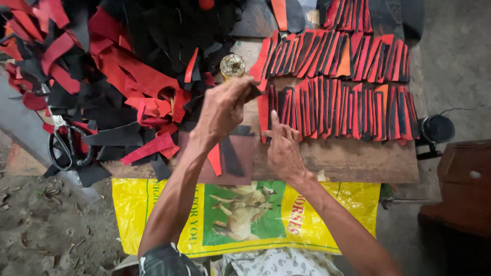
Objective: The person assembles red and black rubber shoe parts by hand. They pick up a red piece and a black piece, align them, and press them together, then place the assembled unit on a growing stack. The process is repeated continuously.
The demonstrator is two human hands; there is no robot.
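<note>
Rows of overlapping red, orange and black strips (348, 107) lie on a wooden board (353, 161). My left hand (224, 108) is closed on a small dark piece (252, 92) at the left end of the lower row; I cannot tell whether it is a brush or a strip. Just above that hand stands a small round tin (232, 65) with a yellowish crust. My right hand (282, 148) rests flat on the lower row's left end, index finger stretched up along a strip, holding nothing. A red strip (215, 158) and a black strip (232, 156) lie on a brown sheet between my forearms.
A heap of red and black scraps (117, 66) covers the upper left. Black-handled scissors (66, 148) lie at the left edge. A yellow printed sack (245, 214) hangs over the near edge. A dark round can (437, 128) and a brown wooden box (465, 179) stand on the right.
</note>
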